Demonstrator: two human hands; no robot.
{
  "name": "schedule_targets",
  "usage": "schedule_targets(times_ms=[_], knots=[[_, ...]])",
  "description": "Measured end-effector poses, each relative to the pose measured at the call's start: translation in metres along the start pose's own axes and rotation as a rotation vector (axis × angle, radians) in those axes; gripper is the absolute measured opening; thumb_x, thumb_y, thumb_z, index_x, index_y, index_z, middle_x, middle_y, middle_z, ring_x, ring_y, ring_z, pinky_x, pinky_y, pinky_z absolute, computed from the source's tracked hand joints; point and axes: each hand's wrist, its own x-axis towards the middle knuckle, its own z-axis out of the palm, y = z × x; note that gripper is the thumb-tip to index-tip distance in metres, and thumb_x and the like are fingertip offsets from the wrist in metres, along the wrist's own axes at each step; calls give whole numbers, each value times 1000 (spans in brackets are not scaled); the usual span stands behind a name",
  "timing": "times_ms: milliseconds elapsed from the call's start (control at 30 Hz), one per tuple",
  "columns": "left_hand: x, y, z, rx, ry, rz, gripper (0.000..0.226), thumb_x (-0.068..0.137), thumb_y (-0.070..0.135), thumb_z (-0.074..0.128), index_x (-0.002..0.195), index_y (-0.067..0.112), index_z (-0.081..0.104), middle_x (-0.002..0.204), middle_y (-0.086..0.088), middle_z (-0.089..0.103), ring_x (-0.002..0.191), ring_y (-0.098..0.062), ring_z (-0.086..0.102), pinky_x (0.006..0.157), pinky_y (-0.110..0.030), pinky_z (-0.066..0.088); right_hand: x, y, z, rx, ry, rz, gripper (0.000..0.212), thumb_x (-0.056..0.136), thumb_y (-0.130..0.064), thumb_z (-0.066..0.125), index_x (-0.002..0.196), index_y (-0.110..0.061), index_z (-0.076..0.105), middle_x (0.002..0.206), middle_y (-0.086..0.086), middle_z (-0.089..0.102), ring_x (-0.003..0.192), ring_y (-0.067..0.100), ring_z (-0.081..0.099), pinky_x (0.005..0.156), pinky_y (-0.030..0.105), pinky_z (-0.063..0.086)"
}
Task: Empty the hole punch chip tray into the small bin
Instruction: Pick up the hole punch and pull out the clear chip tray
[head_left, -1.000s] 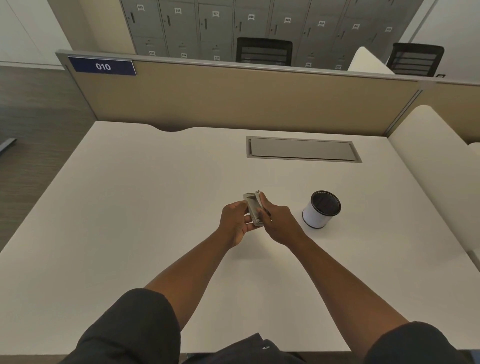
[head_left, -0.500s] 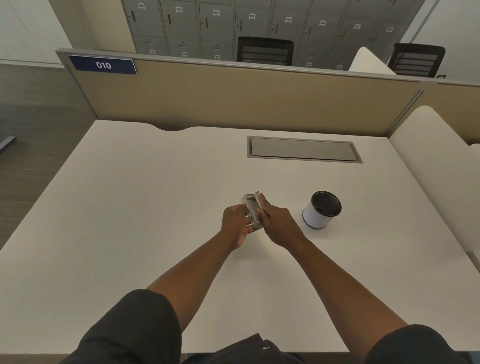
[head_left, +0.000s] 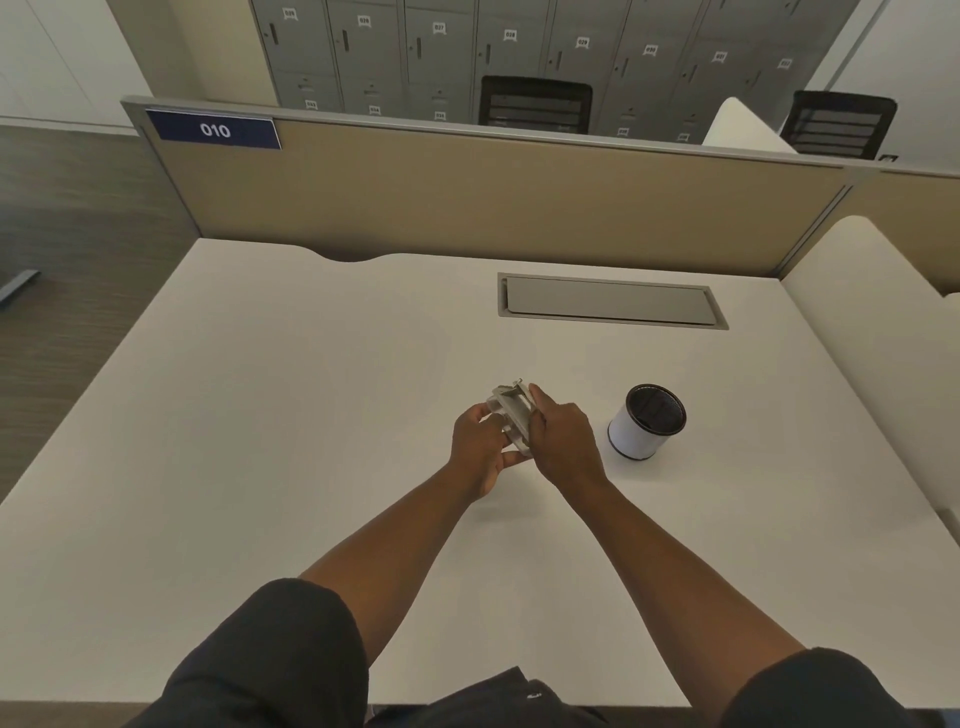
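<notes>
A small grey metal hole punch is held tilted on its side above the middle of the white desk. My left hand grips it from the left, fingers curled against its underside. My right hand closes over its right side, thumb on the upper edge. The chip tray itself cannot be told apart from the punch body. The small bin, a white cylinder with a dark rim and dark inside, stands upright on the desk just right of my right hand, not touched.
A grey cable hatch is set flush in the desk behind the bin. A tan partition with a blue "010" label closes the far edge. A white rounded divider borders the right side. Lockers and two black chairs stand beyond.
Both hands stay on the hole punch at nearly the same spot; the punch has turned slightly between the fingers. The bin has not moved.
</notes>
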Motion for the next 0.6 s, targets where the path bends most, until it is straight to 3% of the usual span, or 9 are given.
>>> schedule_targets(times_ms=[133,233,367,600], knots=[[0,-2,2,-31,46,-24,33,92,-1,43,122,5,54,114,-24,68,89,-34,69,58,-40,59,3,-3,-1,57,35,64,45,95,-16,32,132,-7,55,84,23,70,76,36,62,63,31,42],[2,0,1,-49,55,-38,33,92,-3,38,121,5,51,118,-27,65,87,-36,68,58,-41,60,5,-4,-1,139,61,106,33,94,-7,38,115,-7,64,83,18,71,71,33,62,62,38,48],[4,2,-1,-69,50,-58,36,91,-4,34,122,4,51,118,-27,65,90,-39,71,62,-48,61,8,-4,-4,179,66,113,27,92,-5,38,95,-10,65,74,7,65,62,21,55,52,21,37],[5,2,-3,-51,34,-68,30,95,4,40,123,3,51,119,-26,64,100,-45,68,70,-56,60,20,2,-16,271,85,194,28,96,-16,46,101,-24,72,67,-9,58,60,11,50,58,14,34]])
